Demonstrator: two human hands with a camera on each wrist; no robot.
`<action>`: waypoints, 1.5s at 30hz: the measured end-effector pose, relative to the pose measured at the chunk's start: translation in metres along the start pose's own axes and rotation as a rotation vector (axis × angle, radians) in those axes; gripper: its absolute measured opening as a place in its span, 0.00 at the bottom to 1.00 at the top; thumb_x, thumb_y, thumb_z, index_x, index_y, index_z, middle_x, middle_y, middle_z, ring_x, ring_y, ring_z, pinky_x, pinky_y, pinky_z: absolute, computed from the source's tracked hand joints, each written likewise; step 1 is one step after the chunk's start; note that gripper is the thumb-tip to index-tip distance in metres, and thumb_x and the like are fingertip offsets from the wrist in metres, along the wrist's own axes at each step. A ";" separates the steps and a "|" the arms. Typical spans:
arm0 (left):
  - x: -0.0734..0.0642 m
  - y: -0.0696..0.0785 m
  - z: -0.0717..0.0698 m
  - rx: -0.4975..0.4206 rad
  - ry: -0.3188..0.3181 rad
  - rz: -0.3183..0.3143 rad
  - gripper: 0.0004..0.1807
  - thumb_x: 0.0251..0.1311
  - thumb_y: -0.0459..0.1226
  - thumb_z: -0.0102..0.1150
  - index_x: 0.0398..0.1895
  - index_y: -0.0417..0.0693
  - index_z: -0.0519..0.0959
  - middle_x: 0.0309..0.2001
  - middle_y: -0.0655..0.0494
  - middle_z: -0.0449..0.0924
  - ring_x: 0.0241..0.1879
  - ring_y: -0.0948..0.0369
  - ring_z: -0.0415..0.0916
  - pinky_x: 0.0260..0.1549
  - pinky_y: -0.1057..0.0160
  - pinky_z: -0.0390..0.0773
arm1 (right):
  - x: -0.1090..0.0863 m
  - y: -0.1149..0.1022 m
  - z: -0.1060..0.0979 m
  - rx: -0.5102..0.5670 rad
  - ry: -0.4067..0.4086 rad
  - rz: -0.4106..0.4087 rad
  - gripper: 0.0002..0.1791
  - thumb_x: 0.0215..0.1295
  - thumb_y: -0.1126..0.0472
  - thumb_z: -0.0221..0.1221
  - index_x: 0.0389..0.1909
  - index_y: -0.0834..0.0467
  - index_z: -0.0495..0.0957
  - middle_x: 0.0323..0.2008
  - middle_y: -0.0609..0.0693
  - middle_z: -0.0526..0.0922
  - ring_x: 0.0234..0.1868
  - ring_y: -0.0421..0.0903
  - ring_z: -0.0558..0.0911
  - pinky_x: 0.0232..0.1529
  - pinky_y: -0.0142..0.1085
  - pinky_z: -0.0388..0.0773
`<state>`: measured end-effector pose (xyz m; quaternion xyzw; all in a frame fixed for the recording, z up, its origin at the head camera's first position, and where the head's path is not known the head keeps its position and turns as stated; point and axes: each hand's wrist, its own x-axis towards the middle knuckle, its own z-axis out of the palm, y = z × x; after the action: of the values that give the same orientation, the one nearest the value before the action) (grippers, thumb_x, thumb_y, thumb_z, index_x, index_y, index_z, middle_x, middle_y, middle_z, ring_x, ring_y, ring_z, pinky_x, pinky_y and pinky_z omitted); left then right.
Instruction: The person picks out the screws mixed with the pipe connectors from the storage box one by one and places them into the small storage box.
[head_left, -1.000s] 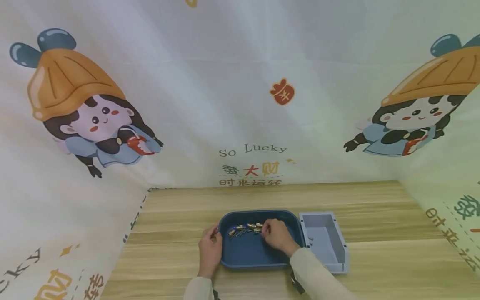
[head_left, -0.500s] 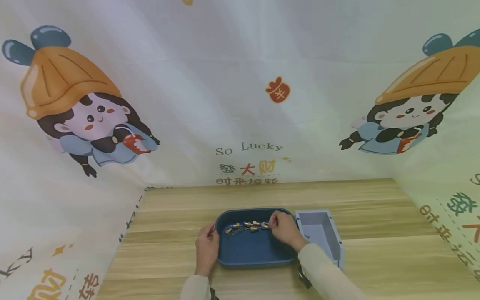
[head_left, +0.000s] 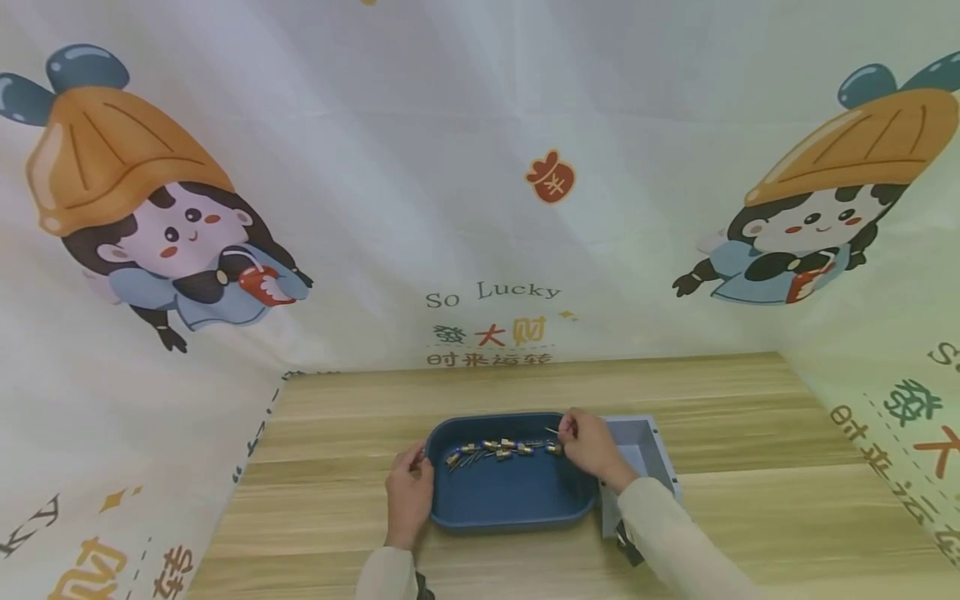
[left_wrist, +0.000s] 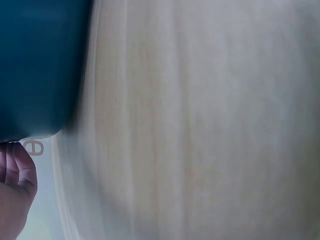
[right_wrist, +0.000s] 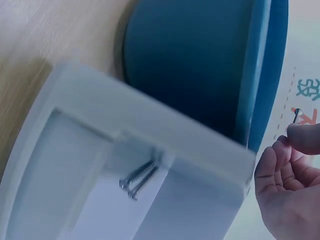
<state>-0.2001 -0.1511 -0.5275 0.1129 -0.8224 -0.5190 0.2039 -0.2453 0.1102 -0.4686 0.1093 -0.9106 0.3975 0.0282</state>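
Note:
A dark blue tray (head_left: 517, 504) lies on the table, its left rim held by my left hand (head_left: 408, 496). Only part of that hand (left_wrist: 15, 185) shows in the left wrist view, against the tray's end. Over the tray's right side, my right hand (head_left: 596, 450) pinches a small screw (right_wrist: 297, 116) between thumb and fingertips. Along the tray's back part lie several brass-coloured fittings (head_left: 503, 455) with blue bits, mixed with thin screws (head_left: 468, 458). A light grey bin (head_left: 660, 446) stands right of the tray, partly hidden by my right forearm.
Inside the grey bin, in the right wrist view, lie a couple of screws (right_wrist: 140, 179). Wood-grain table (head_left: 360, 400) surrounds both containers. A printed cloth (head_left: 480, 208) rises behind and at both sides.
My right hand has moved right from the fittings to the tray's right side and now has a screw raised in its fingertips. My left hand stays at the rim. The head view has shifted slightly.

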 end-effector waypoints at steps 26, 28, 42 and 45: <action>0.001 0.000 -0.001 0.015 -0.008 -0.021 0.17 0.54 0.28 0.50 0.48 0.39 0.76 0.38 0.48 0.75 0.39 0.58 0.72 0.36 0.66 0.72 | -0.011 0.024 -0.025 -0.077 0.062 0.066 0.04 0.51 0.71 0.53 0.23 0.60 0.69 0.18 0.48 0.68 0.20 0.42 0.66 0.20 0.31 0.62; 0.000 0.000 -0.001 0.015 -0.007 -0.024 0.17 0.54 0.28 0.50 0.48 0.39 0.76 0.38 0.48 0.75 0.39 0.58 0.72 0.36 0.66 0.72 | -0.011 0.028 -0.024 -0.078 0.079 0.068 0.04 0.51 0.71 0.53 0.23 0.60 0.69 0.17 0.48 0.67 0.20 0.42 0.66 0.20 0.31 0.62; 0.000 0.002 -0.001 -0.007 -0.007 -0.013 0.17 0.53 0.28 0.50 0.48 0.39 0.75 0.37 0.48 0.75 0.38 0.59 0.72 0.36 0.67 0.72 | -0.019 0.049 -0.021 -0.095 0.177 0.134 0.02 0.53 0.69 0.49 0.24 0.62 0.68 0.19 0.49 0.70 0.21 0.44 0.69 0.23 0.34 0.65; -0.001 0.002 -0.001 -0.007 -0.010 -0.014 0.17 0.54 0.28 0.50 0.49 0.39 0.75 0.38 0.47 0.75 0.38 0.58 0.72 0.36 0.66 0.73 | -0.021 0.052 -0.020 -0.107 0.179 0.148 0.02 0.54 0.68 0.49 0.25 0.63 0.68 0.20 0.50 0.71 0.22 0.44 0.70 0.23 0.34 0.65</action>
<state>-0.1989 -0.1505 -0.5252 0.1152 -0.8207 -0.5239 0.1964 -0.2365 0.1629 -0.4946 0.0043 -0.9299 0.3576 0.0856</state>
